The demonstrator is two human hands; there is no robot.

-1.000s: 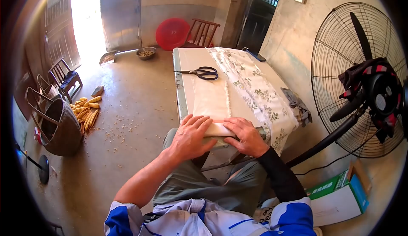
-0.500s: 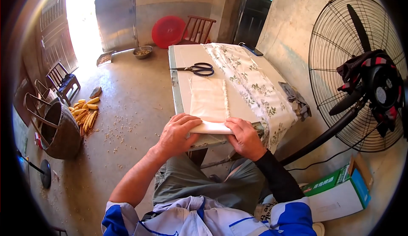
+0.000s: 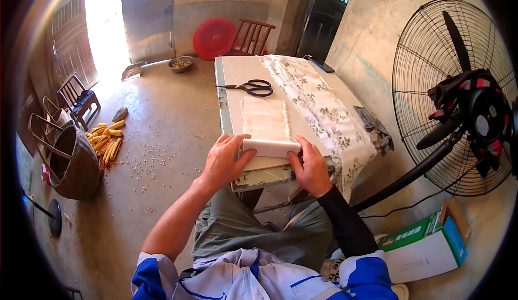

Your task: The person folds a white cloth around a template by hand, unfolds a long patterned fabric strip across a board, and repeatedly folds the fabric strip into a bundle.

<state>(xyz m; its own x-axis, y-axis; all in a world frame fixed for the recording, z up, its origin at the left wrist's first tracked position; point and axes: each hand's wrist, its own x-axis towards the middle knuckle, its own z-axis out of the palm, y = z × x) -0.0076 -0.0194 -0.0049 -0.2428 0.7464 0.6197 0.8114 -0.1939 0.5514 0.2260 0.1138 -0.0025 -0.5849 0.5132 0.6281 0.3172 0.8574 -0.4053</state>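
Note:
A strip of cream cloth (image 3: 265,117) with a frayed right edge lies flat on the table, and its near end is rolled into a white cloth roll (image 3: 270,148). At the roll's left end, my left hand (image 3: 224,159) grips it with the thumb on the near side and the fingers over the far side. My right hand (image 3: 311,167) holds the right end in the same way. Black-handled scissors (image 3: 253,88) rest on the table beyond the strip. To the right lies a long floral cloth (image 3: 324,108) that hangs over the near edge.
A large standing fan (image 3: 458,100) is close on the right, above a green and white box (image 3: 426,246). A phone (image 3: 319,63) and grey crumpled cloth (image 3: 375,130) are by the table's right edge. Corn cobs (image 3: 106,142) and a woven basket (image 3: 73,162) are on the floor at left.
The cloth roll has moved slightly away from me across the table, with both hands following. The thumbs now show on its near side. Scissors and floral cloth have stayed put.

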